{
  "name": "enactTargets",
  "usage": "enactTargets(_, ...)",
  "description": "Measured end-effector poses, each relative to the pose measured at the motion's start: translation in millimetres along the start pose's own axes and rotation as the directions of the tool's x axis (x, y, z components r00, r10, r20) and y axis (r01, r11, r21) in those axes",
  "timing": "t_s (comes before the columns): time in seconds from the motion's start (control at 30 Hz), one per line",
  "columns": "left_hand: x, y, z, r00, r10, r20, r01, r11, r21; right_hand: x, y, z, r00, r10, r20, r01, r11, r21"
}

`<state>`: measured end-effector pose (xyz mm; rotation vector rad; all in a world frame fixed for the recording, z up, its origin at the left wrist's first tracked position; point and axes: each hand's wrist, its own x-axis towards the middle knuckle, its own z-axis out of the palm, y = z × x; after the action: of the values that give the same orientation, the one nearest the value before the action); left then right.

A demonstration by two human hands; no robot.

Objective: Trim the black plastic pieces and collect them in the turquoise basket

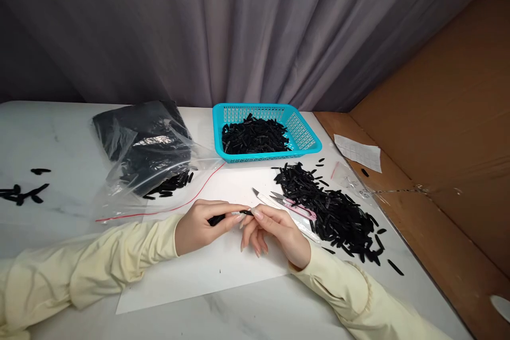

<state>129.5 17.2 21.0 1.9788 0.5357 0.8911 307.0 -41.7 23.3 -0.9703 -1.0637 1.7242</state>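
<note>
My left hand (201, 226) and my right hand (274, 231) meet over a white sheet (199, 271), both pinching one small black strip (231, 216) between their fingertips. Both arms wear pale yellow sleeves. Just right of my right hand lie thread snips with pink handles (292, 204) and a white craft knife (265, 201). Beyond them spreads a loose pile of black strips (332, 210).
A turquoise basket (306, 135) at the back holds more black strips. A clear zip bag (147, 154) with black strips lies at the left. A few stray strips (24, 191) sit at the far left. A cardboard wall (446, 133) stands at the right, with a paper slip (358, 152).
</note>
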Motion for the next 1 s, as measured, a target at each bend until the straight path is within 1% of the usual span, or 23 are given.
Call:
enactTargets(0.2, -0.4, 0.4, -0.4, 0.999, 0.043, 0.012, -0.043, 0.999, -0.009, 0.6, 0.7, -1.9, 0.999, -0.017, 0.029, 0.016, 1.0, 0.009)
enactTargets(0.3, -0.6, 0.7, 0.0, 0.999, 0.042, -0.007, -0.042, 0.999, 0.0, 0.6, 1.1, -2.4, 0.999, -0.026, 0.026, 0.026, 1.0, 0.012)
enactTargets(0.43, -0.7, 0.8, 0.9, 0.998, 0.047, -0.042, -0.046, 0.999, 0.029, 0.6, 2.3, -3.3, 1.0, -0.024, 0.014, 0.024, 1.0, 0.007)
enactTargets(0.67, -0.3, 0.9, 0.9, 0.996, 0.062, -0.058, -0.059, 0.997, 0.042, 1.6, 3.7, -2.9, 0.998, -0.048, -0.036, 0.047, 0.999, -0.019)
enactTargets(0.8, 0.0, 1.4, 0.8, 0.996, 0.077, -0.045, -0.075, 0.996, 0.038, 1.0, 2.4, -1.7, 0.995, -0.063, -0.08, 0.061, 0.998, -0.034)
enactTargets(1.0, 1.1, -0.2, 2.1, 0.992, 0.108, -0.062, -0.105, 0.993, 0.057, 2.4, 0.3, -2.3, 0.995, -0.067, -0.074, 0.066, 0.998, -0.005)
